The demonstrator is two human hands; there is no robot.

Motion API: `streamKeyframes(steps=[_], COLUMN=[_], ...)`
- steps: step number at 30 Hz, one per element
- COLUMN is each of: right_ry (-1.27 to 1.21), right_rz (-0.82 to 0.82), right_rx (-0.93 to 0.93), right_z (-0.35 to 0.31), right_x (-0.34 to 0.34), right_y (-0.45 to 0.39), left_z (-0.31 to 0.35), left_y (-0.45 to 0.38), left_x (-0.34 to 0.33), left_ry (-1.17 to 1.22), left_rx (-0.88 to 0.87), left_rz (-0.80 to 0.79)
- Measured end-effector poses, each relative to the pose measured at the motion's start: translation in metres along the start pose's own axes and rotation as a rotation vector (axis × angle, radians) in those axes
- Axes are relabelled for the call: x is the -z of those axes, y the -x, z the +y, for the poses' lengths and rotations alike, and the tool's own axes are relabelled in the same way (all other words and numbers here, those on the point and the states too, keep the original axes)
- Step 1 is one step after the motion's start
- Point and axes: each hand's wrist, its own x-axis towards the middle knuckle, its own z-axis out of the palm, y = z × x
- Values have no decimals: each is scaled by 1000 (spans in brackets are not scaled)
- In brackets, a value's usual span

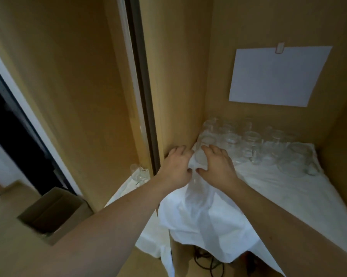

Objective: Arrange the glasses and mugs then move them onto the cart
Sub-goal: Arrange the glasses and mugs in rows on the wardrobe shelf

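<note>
Both bare forearms are extended from the near edge of the view toward the far-left corner of a shelf surface covered with a white crumpled cloth point(268, 188). At the left hand point(175, 166), the fingers are loosely spread, with the fingertips reaching toward the tan wooden side panel point(180, 76) and the thumb lying against a raised fold of the cloth. At the right hand point(218, 163), the fingers are likewise spread and laid palm-down on the cloth. Between the two hands, a clear drinking glass point(201, 156) is seen just beyond the fingertips; whether either hand touches it cannot be told.

A cluster of clear glasses and glass mugs point(258, 142) is stood along the far edge of the cloth, from the far-left corner to the right edge. A blank white paper sheet point(278, 76) is fixed to the back panel above the cluster. Beyond the side panel, further clear glassware point(138, 173) is stood on a second white-covered surface. An open brown cardboard box point(52, 212) is located at the lower left.
</note>
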Motion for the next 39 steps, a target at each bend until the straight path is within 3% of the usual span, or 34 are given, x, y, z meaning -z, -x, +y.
streamKeyframes(steps=[8,23,32,39], right_ry=[57,-31,-6,-121], right_rz=[24,5,-76,-57], right_rx=[-76,-130,-67,8], right_z=[-73,-235,-293,-332], right_x=[-6,-39,-57,-79], right_y=[50,120,93,39], left_z=[-36,-189,-246,-293], left_y=[62,178,190,185], left_x=[34,112,129,143], left_ry=[71,-29,34,-36], left_rx=[-113,26,120,227], left_rz=[-33,-88,-20,-51])
